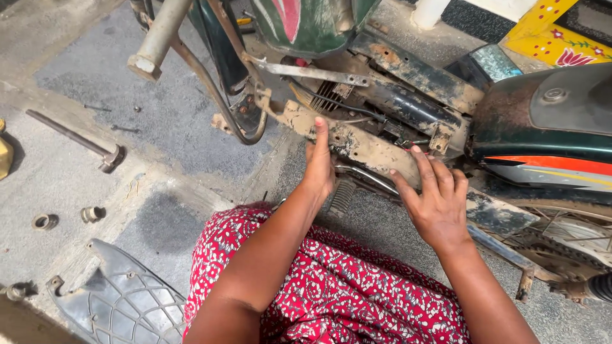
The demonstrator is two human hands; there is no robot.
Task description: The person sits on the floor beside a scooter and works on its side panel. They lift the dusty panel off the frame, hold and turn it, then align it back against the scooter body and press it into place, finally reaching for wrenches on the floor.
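Observation:
A stripped motorcycle lies across the top of the view, its rusty, mud-caked frame rail [360, 143] running from centre to right. My left hand [319, 167] rests edge-on against the rail's near side, thumb up on the metal. My right hand [435, 199] lies flat with fingers spread on the rail's right part, beside a small bracket [440, 140]. Neither hand holds a tool. A ribbed footrest [342, 196] sits just below, between my hands. My red patterned garment [331, 286] fills the lower centre.
A dark green fuel tank [548, 121] with orange stripe lies at right. A long socket wrench [76, 140] lies on the concrete at left, with two small bushings [70, 218] nearer. A grey plastic cover [121, 299] sits bottom left. A chain and sprocket [561, 248] show at lower right.

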